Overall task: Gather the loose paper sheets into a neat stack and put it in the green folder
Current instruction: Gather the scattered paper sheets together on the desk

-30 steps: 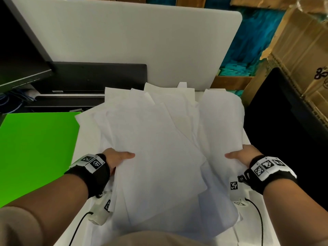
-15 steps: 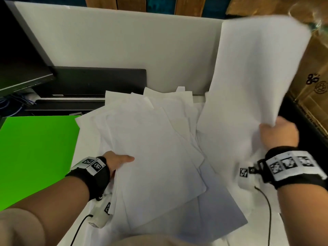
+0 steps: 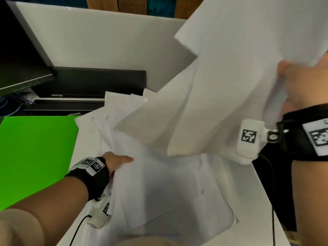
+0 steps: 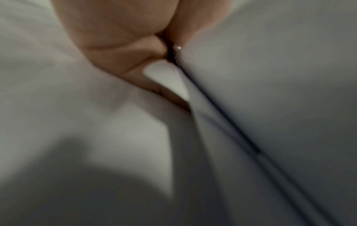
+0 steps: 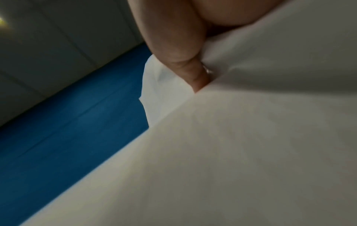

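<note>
White loose paper sheets [image 3: 159, 189] lie fanned on the white surface [image 3: 276, 228], left grip [image 3: 115, 161] pinching their near-left edge; right grip [image 3: 301, 86] clutches raised sheets [image 3: 230, 77] (blurred). Flat green folder [image 3: 35, 157] lies left.

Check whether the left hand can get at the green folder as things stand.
Probably yes, but not freely: the green folder lies bare just left of the left hand, nothing between them. That hand's grip is pinching the paper pile, so it must let go first.

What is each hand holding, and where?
Right hand grips lifted paper sheets at their right edge; left hand pinches the left edge of the spread pile.
</note>
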`<state>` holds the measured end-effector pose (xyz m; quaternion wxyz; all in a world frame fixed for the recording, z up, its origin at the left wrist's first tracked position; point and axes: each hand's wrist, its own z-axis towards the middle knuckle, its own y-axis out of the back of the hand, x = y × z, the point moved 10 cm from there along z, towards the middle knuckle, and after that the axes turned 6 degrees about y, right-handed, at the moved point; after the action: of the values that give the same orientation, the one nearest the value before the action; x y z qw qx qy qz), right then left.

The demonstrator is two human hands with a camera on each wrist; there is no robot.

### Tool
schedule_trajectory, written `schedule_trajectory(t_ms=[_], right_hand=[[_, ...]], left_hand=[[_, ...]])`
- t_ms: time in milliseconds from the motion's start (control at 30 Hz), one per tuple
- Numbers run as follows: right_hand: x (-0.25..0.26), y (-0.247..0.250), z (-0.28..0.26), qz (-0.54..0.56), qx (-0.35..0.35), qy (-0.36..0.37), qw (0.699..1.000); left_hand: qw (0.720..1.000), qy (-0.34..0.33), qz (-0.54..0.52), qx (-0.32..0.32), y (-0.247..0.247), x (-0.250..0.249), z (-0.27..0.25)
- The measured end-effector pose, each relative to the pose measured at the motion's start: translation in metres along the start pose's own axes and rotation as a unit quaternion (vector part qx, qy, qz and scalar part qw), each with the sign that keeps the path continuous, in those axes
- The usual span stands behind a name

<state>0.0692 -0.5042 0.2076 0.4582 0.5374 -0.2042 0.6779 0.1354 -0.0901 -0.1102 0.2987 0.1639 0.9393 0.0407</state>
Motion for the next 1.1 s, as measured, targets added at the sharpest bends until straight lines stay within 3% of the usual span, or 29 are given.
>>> schedule_trajectory(t_ms=[133, 267, 400, 500, 567, 667, 800, 867, 900, 1000, 1033, 1100], right_hand=[[-0.030, -0.066, -0.040, -0.116, 0.186, -0.006, 0.976], [-0.091, -0.115, -0.082, -0.281, 0.330, -0.036, 0.901], [-0.147, -0.159, -0.138, -0.315, 0.466, -0.082, 0.823], [-0.169, -0.179, -0.173, -0.304, 0.524, -0.114, 0.787], [-0.179, -0.182, -0.184, -0.295, 0.535, -0.132, 0.780], [-0.193, -0.167, -0.171, -0.337, 0.527, -0.150, 0.766], [-0.206, -0.129, -0.151, -0.409, 0.566, -0.178, 0.693], [-0.214, -0.113, -0.141, -0.377, 0.557, -0.216, 0.708], [-0.218, -0.109, -0.134, -0.337, 0.525, -0.241, 0.743], [-0.216, -0.098, -0.097, -0.216, 0.312, -0.236, 0.895], [-0.213, -0.091, -0.088, -0.199, 0.223, -0.220, 0.929], [-0.208, -0.089, -0.086, -0.179, 0.137, -0.221, 0.949]], left_hand=[[0.999, -0.021, -0.021, 0.015, -0.001, -0.004, -0.002], [0.990, 0.001, -0.108, 0.087, -0.010, 0.005, 0.015], [0.988, -0.009, -0.124, 0.091, -0.011, 0.002, 0.010], [0.997, -0.015, -0.071, 0.020, 0.005, 0.010, 0.030], [0.999, -0.025, -0.023, -0.010, 0.014, 0.014, 0.044], [0.999, -0.014, -0.032, 0.005, 0.012, 0.014, 0.037], [0.998, -0.024, -0.060, 0.023, 0.003, 0.002, 0.011], [0.997, -0.030, -0.071, 0.030, 0.001, 0.002, 0.012], [0.996, -0.032, -0.075, 0.033, 0.001, 0.002, 0.015], [0.995, -0.037, -0.085, 0.030, 0.001, 0.000, 0.015], [0.995, -0.037, -0.087, 0.032, 0.000, 0.000, 0.014], [0.994, -0.036, -0.096, 0.035, -0.001, 0.002, 0.019]])
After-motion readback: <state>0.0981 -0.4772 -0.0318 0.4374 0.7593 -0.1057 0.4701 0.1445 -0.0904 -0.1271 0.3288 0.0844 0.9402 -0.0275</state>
